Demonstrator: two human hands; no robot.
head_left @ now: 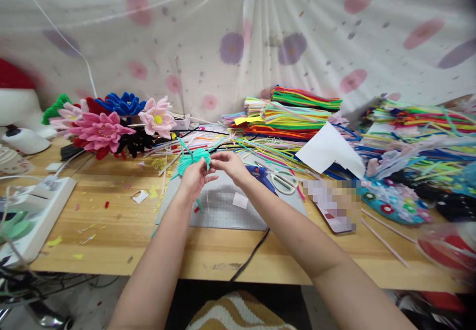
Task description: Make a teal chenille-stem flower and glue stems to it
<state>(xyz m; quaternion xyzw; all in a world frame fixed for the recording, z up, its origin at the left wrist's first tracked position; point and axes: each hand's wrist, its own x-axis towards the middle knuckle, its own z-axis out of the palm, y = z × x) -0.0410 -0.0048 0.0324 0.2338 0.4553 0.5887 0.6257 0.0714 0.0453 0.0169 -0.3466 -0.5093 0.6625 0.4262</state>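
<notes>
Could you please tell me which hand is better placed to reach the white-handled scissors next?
Right, probably: the right hand is nearer the white-handled scissors, which lie on its side, while the left hand holds the fuzzy turquoise bundle farther away.

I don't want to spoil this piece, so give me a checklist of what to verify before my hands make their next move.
1. Left hand has hold of the teal fuzzy piece: ok.
2. Right hand has a firm pinch: cannot tell; its fingertips meet the left hand's, and what they grip is too small to see.
3. Thin pale thread is fastened: cannot tell; it hangs below the hands.
4. Scissors are clear of both hands: ok, they lie beyond the right forearm.
5. Grey mat is free of scraps: not ok, a white paper piece lies on it.
</notes>
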